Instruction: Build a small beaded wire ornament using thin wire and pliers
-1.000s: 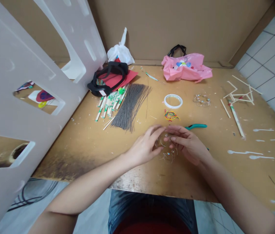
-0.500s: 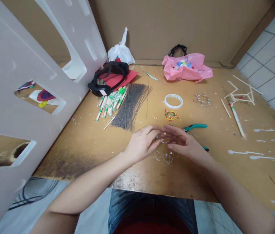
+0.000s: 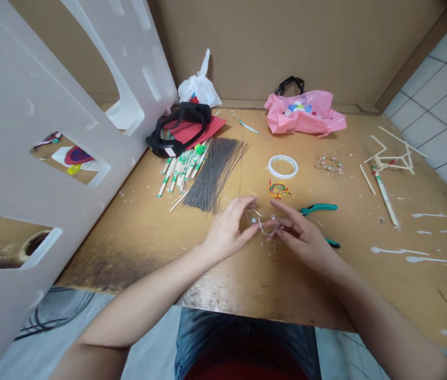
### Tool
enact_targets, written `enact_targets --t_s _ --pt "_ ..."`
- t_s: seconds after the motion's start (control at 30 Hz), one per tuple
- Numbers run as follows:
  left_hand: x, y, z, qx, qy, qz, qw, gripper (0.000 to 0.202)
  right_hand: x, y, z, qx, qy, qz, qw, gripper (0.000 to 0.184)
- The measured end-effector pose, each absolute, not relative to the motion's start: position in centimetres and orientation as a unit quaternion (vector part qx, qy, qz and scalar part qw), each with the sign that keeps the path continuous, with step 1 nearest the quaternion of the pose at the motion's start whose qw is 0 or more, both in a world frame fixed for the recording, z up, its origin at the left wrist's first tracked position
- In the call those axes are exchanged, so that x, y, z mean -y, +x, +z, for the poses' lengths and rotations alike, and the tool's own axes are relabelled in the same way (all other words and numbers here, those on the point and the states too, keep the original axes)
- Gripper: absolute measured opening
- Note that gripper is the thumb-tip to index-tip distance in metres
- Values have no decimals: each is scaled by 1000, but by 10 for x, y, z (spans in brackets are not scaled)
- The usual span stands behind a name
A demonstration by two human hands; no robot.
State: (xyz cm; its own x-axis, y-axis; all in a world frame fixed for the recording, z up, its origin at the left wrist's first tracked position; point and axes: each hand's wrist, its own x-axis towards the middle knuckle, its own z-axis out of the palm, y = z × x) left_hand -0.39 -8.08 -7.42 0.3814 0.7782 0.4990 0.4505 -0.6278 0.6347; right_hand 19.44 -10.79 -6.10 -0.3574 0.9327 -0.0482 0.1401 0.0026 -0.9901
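Observation:
Both my hands meet over the middle of the wooden table [image 3: 136,232], pinching a thin silver wire loop with small beads [image 3: 265,224]. My left hand [image 3: 229,229] grips its left end between thumb and fingers. My right hand [image 3: 300,235] holds the right end, fingers pressed together. The wire curves between them just above the tabletop. Teal-handled pliers [image 3: 318,209] lie just behind my right hand, and coloured rubber bands [image 3: 279,189] lie beyond the wire.
A bundle of grey wires [image 3: 211,171] and wrapped chopsticks [image 3: 179,166] lie left of centre. A tape roll [image 3: 282,165], another beaded wire ring [image 3: 329,164], a stick frame [image 3: 389,155], a pink bag [image 3: 304,113] and a white bag [image 3: 199,87] sit farther back. A white plastic panel [image 3: 29,121] stands left.
My hands have lifted and moved slightly away from me with the wire. The tangled loop that hung lower between them is now drawn up into a single curve between the fingertips.

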Motion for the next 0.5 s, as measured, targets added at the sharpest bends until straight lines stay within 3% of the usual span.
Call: enact_targets --t_s 0.13,0.27,0.5 --pt "80 -6 -70 -366 839 383 120 45 106 195 -61 616 -445 545 354 49" --pt "81 -7 -65 -332 875 350 44 40 104 193 -60 614 -450 541 356 28" --pt "82 -6 -64 -314 888 334 45 33 104 194 -64 663 -451 493 337 18"
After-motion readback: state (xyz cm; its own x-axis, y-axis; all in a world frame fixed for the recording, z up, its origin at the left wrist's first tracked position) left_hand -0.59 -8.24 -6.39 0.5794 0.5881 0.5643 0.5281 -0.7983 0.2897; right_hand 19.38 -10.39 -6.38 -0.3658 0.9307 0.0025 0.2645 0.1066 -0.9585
